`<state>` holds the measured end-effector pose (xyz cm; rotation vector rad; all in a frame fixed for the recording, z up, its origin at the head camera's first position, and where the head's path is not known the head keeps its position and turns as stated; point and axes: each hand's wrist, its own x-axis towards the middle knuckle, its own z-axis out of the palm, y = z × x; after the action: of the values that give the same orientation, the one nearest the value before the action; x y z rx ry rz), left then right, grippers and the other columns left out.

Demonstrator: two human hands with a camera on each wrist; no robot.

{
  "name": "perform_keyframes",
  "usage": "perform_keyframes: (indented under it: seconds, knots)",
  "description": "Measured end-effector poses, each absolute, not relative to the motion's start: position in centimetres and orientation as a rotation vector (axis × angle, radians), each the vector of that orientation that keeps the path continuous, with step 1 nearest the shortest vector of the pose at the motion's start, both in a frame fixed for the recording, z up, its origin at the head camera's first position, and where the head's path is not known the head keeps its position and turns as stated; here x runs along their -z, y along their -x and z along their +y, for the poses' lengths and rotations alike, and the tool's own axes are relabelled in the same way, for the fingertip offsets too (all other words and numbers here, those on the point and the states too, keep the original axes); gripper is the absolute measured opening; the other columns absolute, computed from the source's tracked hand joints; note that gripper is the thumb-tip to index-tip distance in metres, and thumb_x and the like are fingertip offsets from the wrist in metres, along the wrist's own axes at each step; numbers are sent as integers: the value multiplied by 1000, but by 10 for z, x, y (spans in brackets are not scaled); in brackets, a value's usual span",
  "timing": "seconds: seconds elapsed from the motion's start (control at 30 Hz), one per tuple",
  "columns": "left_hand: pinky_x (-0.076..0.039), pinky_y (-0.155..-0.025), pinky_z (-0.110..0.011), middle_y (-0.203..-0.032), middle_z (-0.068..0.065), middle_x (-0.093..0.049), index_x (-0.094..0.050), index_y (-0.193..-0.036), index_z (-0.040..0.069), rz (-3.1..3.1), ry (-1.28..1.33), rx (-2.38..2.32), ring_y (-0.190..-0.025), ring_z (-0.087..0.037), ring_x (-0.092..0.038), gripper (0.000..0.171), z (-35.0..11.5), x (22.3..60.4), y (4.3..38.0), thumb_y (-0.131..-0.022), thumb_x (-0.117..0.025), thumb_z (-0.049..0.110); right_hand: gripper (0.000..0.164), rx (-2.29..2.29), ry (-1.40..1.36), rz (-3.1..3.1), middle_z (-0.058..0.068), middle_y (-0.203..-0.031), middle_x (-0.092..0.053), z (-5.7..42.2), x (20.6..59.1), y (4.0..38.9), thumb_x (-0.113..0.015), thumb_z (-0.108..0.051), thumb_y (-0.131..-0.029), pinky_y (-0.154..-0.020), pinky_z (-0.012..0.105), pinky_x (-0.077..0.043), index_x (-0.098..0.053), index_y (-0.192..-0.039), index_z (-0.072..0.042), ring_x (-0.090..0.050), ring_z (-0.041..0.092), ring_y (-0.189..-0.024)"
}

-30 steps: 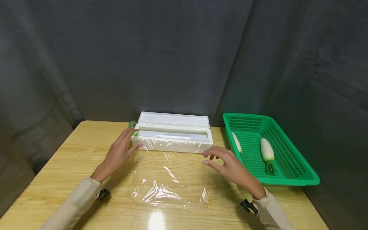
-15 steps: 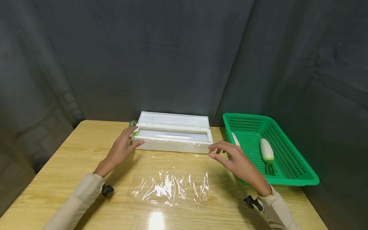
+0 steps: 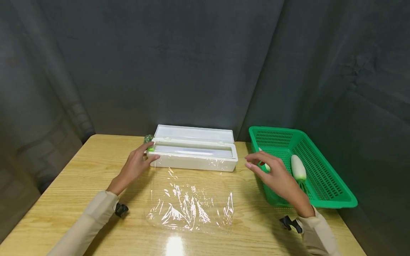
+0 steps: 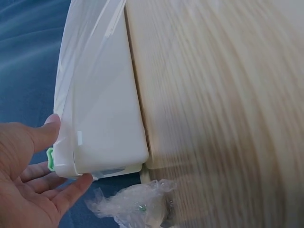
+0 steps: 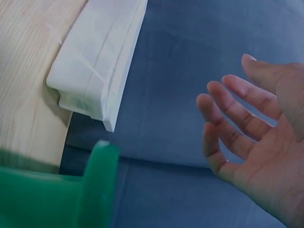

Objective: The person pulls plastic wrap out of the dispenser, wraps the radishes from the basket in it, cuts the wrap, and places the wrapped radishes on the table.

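Note:
A white cling film dispenser [image 3: 195, 163] lies at the back of the table with its lid [image 3: 195, 133] up. Clear cling film [image 3: 189, 209] runs from its front edge toward me, wrinkled and shiny on the wood. My left hand [image 3: 134, 167] holds the dispenser's left end, thumb on the front and fingers around the end. A green cutter slider [image 4: 51, 159] shows beside those fingers in the left wrist view. To the right of the dispenser, my right hand [image 3: 277, 174] hangs with loosely bent fingers and nothing in them, overlapping the basket's near left corner.
A green plastic basket [image 3: 333, 177] stands at the right, holding a white radish [image 3: 298, 167] and another one partly behind my right hand. A film-wrapped bundle [image 4: 137, 204] sits past the dispenser's left end. Dark curtains [image 3: 192, 64] hang behind the table.
My right hand has moved right, from near the dispenser's right end toward the basket. The left hand stays at the left end. The film's near part has become more wrinkled.

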<state>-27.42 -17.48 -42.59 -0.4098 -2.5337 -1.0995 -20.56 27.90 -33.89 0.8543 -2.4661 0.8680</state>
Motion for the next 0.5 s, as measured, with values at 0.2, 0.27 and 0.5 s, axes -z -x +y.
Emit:
perform_keyframes:
  seconds: [0.2, 0.27, 0.5]
  knots:
    - [-60, -85, -59, -132, -34, -64, -58, -137, -9, -2504, 435, 1063, -104, -52, -71, 51, -176, 426, 277, -95, -78, 11, 21, -830, -800, -2503, -6, -106, -72, 288, 337, 205, -74, -7, -98, -78, 29, -52, -75, -117, -14, -58, 6, -89]
    - [-60, -85, -59, -130, -33, -66, -60, -136, -8, -2501, 437, 1050, -103, -52, -72, 50, -177, 426, 278, -94, -79, 12, 20, -810, -768, -2506, -5, -105, -72, 290, 335, 205, -74, -6, -97, -79, 27, -51, -75, -116, -14, -59, 7, -89]
    - [-60, -82, -59, -127, -32, -68, -62, -132, -7, -2495, 425, 1039, -100, -52, -73, 48, -178, 427, 277, -92, -81, 9, 21, -747, -681, -2522, 1, -108, -73, 298, 322, 202, -74, -7, -97, -76, 33, -55, -75, -118, -11, -64, 15, -89]
